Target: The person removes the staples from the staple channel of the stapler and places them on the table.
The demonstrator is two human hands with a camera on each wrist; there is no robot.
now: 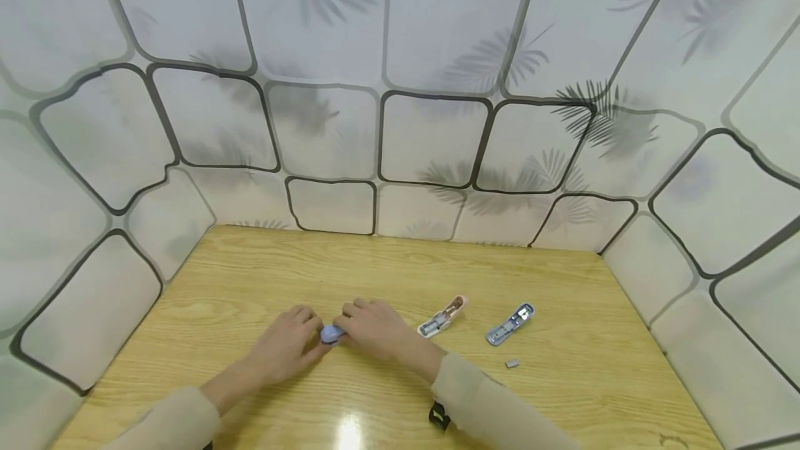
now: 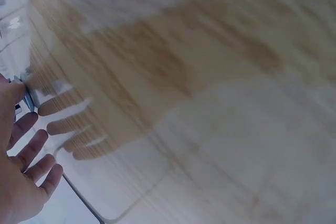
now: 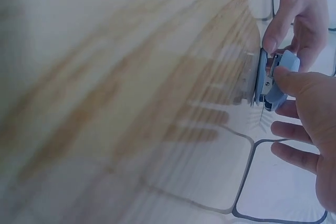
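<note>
A small blue stapler is held between both hands, low over the wooden table. My left hand pinches its left end between thumb and fingers. From the other side my right hand grips it, the thumb lying on the upper part in the right wrist view. There the stapler shows its base and its raised top apart, with metal between them. In the left wrist view, only a sliver of the stapler appears beside the left hand; the rest is hidden.
Right of my hands lies a pink and white stapler, opened out. Farther right is another opened blue stapler, with a small grey strip of staples in front of it. A black object shows beside the right sleeve. Patterned curtains enclose the table.
</note>
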